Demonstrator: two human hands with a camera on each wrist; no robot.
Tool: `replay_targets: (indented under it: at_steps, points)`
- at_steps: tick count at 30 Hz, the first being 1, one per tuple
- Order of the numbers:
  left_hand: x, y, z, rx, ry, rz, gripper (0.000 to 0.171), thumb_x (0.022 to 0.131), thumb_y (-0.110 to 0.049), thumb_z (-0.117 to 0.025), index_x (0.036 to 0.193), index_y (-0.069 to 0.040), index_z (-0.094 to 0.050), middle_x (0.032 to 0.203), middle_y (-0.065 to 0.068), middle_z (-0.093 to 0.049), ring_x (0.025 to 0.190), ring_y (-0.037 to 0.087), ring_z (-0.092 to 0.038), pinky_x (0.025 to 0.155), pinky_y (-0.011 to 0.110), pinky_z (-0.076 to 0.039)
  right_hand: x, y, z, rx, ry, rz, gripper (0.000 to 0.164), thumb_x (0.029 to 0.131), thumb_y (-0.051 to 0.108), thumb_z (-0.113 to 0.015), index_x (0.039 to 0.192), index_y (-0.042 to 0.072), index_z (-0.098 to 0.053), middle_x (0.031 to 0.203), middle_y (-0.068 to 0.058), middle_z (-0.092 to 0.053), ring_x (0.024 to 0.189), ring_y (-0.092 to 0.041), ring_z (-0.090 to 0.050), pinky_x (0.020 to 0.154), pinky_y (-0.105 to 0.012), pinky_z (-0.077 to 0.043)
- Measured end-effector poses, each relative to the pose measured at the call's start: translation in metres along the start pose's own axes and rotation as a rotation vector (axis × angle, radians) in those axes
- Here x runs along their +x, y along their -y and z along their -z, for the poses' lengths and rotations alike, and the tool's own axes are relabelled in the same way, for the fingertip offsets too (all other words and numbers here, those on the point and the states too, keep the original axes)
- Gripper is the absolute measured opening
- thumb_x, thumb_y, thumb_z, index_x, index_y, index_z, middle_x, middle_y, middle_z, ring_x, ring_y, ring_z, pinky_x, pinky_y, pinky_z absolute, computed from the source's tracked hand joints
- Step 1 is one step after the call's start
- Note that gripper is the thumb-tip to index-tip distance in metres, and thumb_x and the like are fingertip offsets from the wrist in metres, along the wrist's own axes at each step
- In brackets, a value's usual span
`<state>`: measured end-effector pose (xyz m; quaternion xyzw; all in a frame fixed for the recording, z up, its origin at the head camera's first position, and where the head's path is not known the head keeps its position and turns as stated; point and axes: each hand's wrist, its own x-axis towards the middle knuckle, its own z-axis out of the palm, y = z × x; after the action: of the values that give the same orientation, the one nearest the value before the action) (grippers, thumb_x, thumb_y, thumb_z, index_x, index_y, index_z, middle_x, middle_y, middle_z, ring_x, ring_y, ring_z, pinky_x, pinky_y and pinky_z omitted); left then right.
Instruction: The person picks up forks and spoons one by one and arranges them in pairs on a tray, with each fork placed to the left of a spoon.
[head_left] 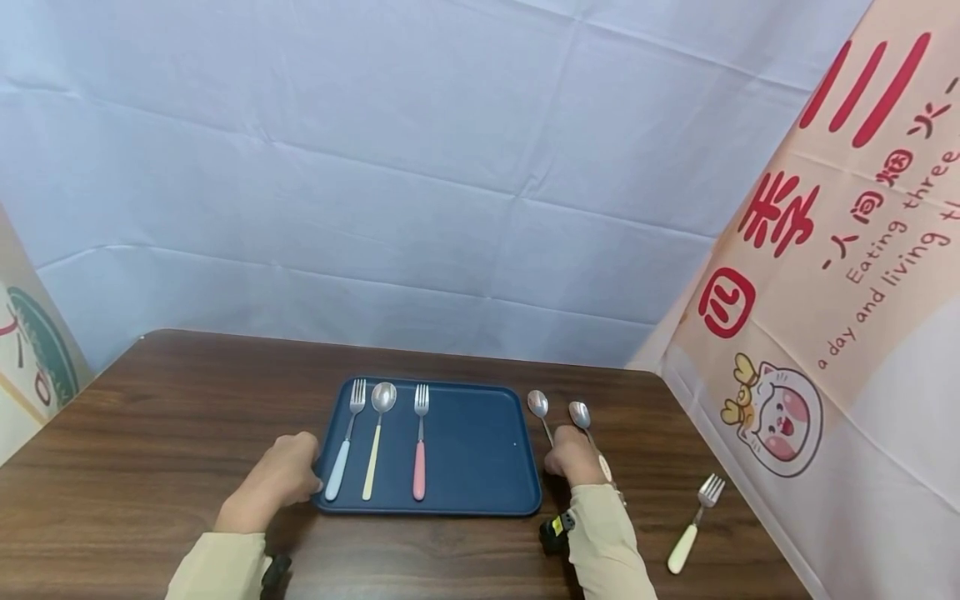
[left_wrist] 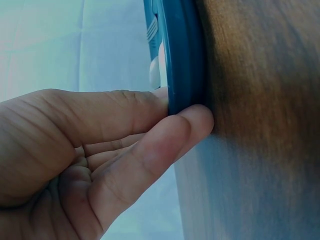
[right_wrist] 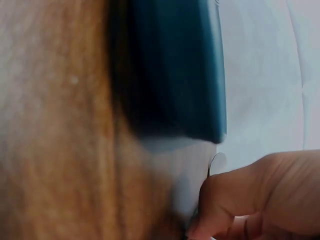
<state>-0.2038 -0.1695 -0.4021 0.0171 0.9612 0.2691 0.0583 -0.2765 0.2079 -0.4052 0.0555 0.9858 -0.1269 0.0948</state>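
A dark blue tray (head_left: 480, 450) lies on the table. On its left half are a fork with a light blue handle (head_left: 339, 469), a spoon with a yellow handle (head_left: 372, 463) and a fork with a pink handle (head_left: 419, 469). My left hand (head_left: 282, 473) pinches the tray's left rim, thumb above and fingers below, as the left wrist view shows. Just right of the tray, my right hand (head_left: 576, 457) pinches a spoon (head_left: 537, 403) by its handle, which the fingers mostly hide. A second spoon (head_left: 579, 413) lies right beside that hand, its handle partly covered.
A fork with a cream handle (head_left: 682, 548) lies at the table's right, near its edge. The brown wooden table (head_left: 187, 417) is backed by a pale cloth (head_left: 375, 167); a printed cloth (head_left: 847, 317) hangs along the right side.
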Motion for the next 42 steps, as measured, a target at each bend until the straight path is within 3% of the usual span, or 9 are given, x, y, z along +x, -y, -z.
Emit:
replay_targets:
  at_steps: [7,19,28,36,42]
  points:
    - [0.0,-0.0006,-0.0001,-0.007,0.002,0.009,0.015,0.072,0.007,-0.067,0.071,0.001,-0.053,0.061,0.007,-0.048,0.051,0.017,-0.049,0.047,0.028,-0.041,0.0011,-0.003,0.0011,-0.043,-0.029,0.051,0.008,0.066,0.0,-0.063,0.067,0.001,-0.055,0.067,-0.01,-0.05,0.064,-0.026,-0.045,0.058,-0.035,-0.039]
    - [-0.0011,-0.0015,0.0005,0.003,-0.001,0.009,0.015,0.072,0.008,-0.067,0.071,0.002,-0.053,0.061,0.008,-0.047,0.052,0.018,-0.048,0.047,0.028,-0.04,0.0069,-0.0044,-0.0001,0.004,0.016,0.027,0.008,0.069,0.0,-0.064,0.071,-0.003,-0.057,0.07,-0.013,-0.052,0.054,-0.024,-0.052,0.042,-0.029,-0.043]
    - [-0.0004,-0.001,0.0,0.005,-0.001,0.007,0.016,0.071,0.007,-0.068,0.072,0.002,-0.053,0.062,0.007,-0.047,0.052,0.018,-0.048,0.047,0.029,-0.04,0.0036,-0.0057,0.0013,-0.01,0.02,0.045,0.012,0.066,-0.003,-0.065,0.071,-0.001,-0.054,0.069,-0.012,-0.05,0.064,-0.026,-0.046,0.056,-0.035,-0.042]
    - [-0.0002,-0.0009,-0.0005,-0.003,-0.003,0.002,0.015,0.071,0.008,-0.067,0.071,0.002,-0.054,0.061,0.007,-0.048,0.051,0.018,-0.048,0.047,0.029,-0.04,0.0088,-0.0055,-0.0011,-0.023,0.021,0.0,0.013,0.064,0.0,-0.063,0.075,-0.003,-0.056,0.073,-0.012,-0.049,0.065,-0.026,-0.046,0.058,-0.035,-0.041]
    - [-0.0003,-0.0005,-0.0003,-0.009,-0.001,0.006,0.014,0.071,0.008,-0.067,0.072,0.002,-0.054,0.06,0.008,-0.048,0.051,0.018,-0.048,0.047,0.029,-0.04,0.0084,-0.0086,-0.0022,-0.007,0.016,0.015,0.008,0.069,0.0,-0.061,0.072,-0.003,-0.055,0.072,-0.013,-0.049,0.064,-0.026,-0.047,0.056,-0.034,-0.041]
